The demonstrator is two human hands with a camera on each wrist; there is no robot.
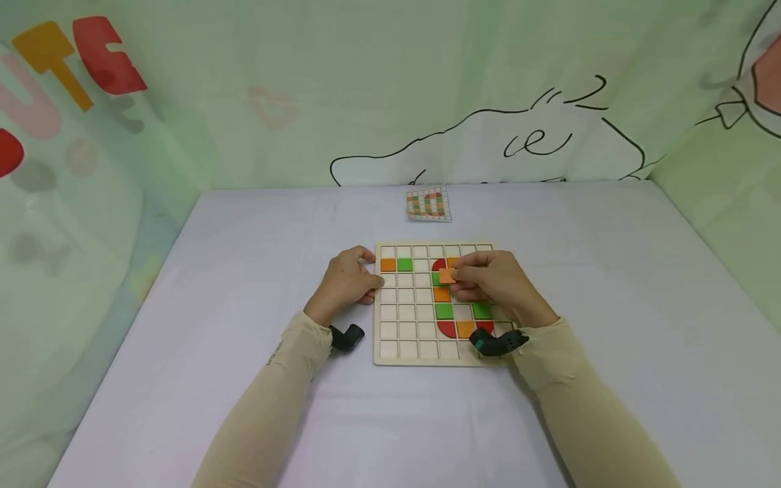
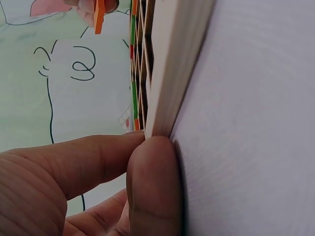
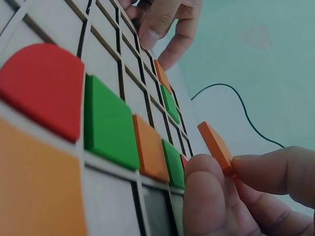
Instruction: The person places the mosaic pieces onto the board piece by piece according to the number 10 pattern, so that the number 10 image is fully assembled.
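A pale wooden grid board lies flat on the table. At its left edge my left hand grips the rim, thumb and index finger meeting on the wood. Between thumb and fingertips, my right hand pinches an orange square tile, held tilted above the board. In the head view it overlaps a green tile. Red rounded tiles, orange squares and green squares form a ring of cells right of centre, partly hidden by my right hand. An orange tile and a green tile sit upper left.
Beyond the board lies a small card printed with a coloured grid pattern. The table has a white cover, with a printed curtain along its back. A black wrist device overhangs the board's lower right.
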